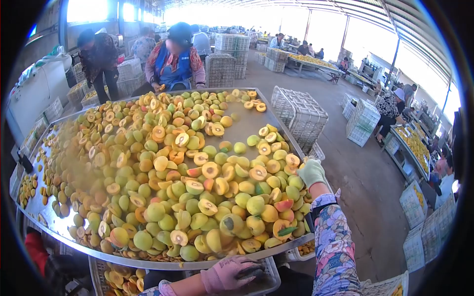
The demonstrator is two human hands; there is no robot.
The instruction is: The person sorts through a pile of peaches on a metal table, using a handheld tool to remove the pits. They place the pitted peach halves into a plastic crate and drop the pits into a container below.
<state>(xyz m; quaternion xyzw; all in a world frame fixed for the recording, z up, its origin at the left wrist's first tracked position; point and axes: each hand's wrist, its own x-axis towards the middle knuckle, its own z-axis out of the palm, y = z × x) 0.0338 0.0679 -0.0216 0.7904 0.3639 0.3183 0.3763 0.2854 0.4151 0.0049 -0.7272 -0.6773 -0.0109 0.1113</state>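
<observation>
My left hand [229, 274], in a pink glove with dark, soiled fingertips, is low in front of the table's near edge, over a crate [269, 278]. Its fingers are curled together, and whatever they hold is hidden. At the table's right rim is my right hand [312, 172], in a pale green glove, its fingers somewhat apart beside a cut fruit half [292, 160]. The metal table [249, 123] bears a large heap of yellow-green fruit [155, 212], many pieces cut in half, some with stones showing.
Across the table a person in a blue apron [173, 66] handles fruit; another person [98, 59] bends at the far left. Stacked crates [301, 116] stand beyond the right edge. A fruit-filled crate [116, 278] is below the near edge. More people work at tables [414, 148] farther right.
</observation>
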